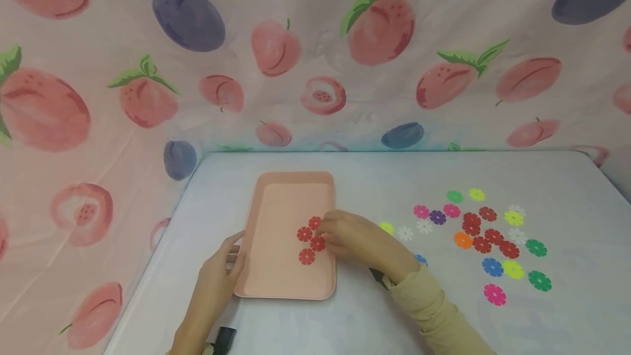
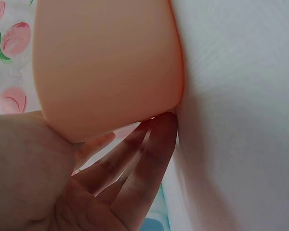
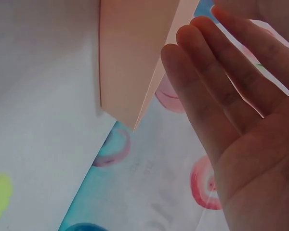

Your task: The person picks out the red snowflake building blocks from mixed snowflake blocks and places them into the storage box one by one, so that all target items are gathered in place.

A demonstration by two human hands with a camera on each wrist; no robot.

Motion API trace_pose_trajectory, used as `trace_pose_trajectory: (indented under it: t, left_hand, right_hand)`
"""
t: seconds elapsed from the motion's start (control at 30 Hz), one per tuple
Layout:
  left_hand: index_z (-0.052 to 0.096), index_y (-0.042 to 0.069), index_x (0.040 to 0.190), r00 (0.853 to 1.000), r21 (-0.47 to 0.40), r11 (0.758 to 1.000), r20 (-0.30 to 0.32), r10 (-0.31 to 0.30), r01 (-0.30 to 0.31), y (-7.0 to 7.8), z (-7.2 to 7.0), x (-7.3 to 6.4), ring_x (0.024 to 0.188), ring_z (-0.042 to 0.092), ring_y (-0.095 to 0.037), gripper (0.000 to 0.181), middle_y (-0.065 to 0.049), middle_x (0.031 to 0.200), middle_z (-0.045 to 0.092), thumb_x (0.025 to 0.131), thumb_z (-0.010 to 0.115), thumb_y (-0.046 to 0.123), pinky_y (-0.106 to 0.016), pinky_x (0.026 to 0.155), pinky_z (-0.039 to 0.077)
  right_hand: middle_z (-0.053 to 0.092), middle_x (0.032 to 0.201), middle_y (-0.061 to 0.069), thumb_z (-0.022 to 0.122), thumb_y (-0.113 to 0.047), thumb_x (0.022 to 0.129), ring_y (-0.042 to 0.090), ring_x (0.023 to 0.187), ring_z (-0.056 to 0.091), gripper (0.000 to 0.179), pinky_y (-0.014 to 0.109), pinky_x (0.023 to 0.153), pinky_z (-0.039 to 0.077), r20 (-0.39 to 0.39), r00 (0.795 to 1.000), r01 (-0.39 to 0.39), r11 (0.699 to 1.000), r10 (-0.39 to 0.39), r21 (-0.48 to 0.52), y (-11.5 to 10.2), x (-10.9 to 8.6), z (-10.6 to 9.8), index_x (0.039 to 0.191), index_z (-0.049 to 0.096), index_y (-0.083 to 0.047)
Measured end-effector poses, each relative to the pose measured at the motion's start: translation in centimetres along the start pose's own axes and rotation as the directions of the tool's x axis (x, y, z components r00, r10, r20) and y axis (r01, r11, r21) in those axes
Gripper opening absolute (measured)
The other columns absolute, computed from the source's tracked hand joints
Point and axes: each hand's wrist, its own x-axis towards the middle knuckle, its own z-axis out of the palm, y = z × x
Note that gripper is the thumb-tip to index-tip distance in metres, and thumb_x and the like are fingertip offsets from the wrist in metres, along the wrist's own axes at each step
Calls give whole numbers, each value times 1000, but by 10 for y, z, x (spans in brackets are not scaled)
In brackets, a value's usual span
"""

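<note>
A pink rectangular tray (image 1: pixel 276 284) stands on the white table. My left hand (image 1: pixel 222 267) is at its left side, the fingertips (image 2: pixel 166 122) touching the outer wall. My right hand (image 1: pixel 352 237) reaches over the right rim, its fingertips above several red flower-shaped discs (image 1: pixel 307 257) lying in the tray's right half. In the right wrist view, the fingers (image 3: pixel 197 96) are nearly straight and slightly spread near the rim, with no disc showing among them. The tray wall and the hand itself hide part of what lies under the right fingertips.
To the right of the tray are scattered flower-shaped discs: red ones (image 1: pixel 482 244), a green one (image 1: pixel 539 281), a pink one (image 1: pixel 495 295), an orange one (image 1: pixel 463 240), and several white, yellow, blue and purple. A fruit-printed cloth (image 1: pixel 320 43) hangs behind and left of the table (image 1: pixel 374 322).
</note>
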Motion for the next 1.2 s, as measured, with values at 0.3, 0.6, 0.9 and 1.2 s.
trace_pose_trajectory:
  t: [0.3,0.6,0.9,1.2]
  left_hand:
    - [49,16,145,1000,-2,1000,-2,2,-2,-1,0,0,99,70,-31,46,-16,117,68,100,59,13,-41,80,61]
    - [49,15,144,1000,-3,1000,-2,3,-3,-1,0,1,98,70,-31,46,-17,117,68,100,59,13,-41,80,60]
    - [48,15,145,1000,-4,1000,1,2,-2,0,0,1,99,70,-31,46,-17,117,68,100,60,13,-41,81,60]
    - [49,16,144,1000,-1,1000,-9,16,-16,-3,2,0,99,70,-31,46,-16,117,68,99,60,13,-40,79,61]
  right_hand:
    - [71,109,1,77,-14,87,18,106,64,23,35,94,56,-17,1000,-10,996,9,-87,8,-11,-3,110,74,-10]
    - [71,106,0,78,-13,86,15,100,64,25,33,90,58,-16,997,-77,994,76,-82,17,-23,-5,110,74,-12]
    - [71,109,3,82,-13,82,20,105,65,29,38,92,58,-25,992,-129,989,127,-78,30,-36,-8,110,74,-11]
    - [70,112,3,82,-15,82,22,109,64,30,40,93,57,-26,983,-182,980,180,-77,40,-48,-13,111,74,-11]
